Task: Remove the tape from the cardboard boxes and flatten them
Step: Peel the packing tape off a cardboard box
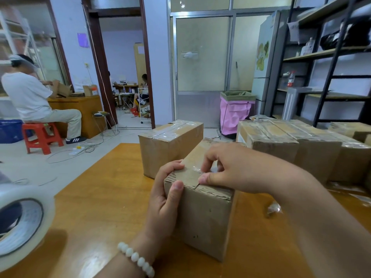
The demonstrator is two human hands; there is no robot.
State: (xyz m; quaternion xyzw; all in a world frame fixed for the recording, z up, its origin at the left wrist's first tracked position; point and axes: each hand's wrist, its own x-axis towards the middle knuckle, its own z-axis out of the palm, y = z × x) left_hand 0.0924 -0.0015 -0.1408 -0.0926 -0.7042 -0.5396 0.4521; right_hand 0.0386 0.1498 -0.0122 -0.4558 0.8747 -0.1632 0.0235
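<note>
A small brown cardboard box (206,215) stands on the wooden table (104,197) right in front of me. My left hand (164,195) grips its near left top corner, thumb on the front face and fingers curled over the top. My right hand (226,167) reaches across the top and pinches the end of the clear tape (193,169) at the box's top seam between thumb and fingertips. A second taped box (168,145) stands just behind it.
Several more taped boxes (291,145) line the right side of the table. A big roll of clear tape (22,221) sits at the near left. A crumpled scrap of tape (274,209) lies right of the box. A person sits on a red stool (42,137) far left.
</note>
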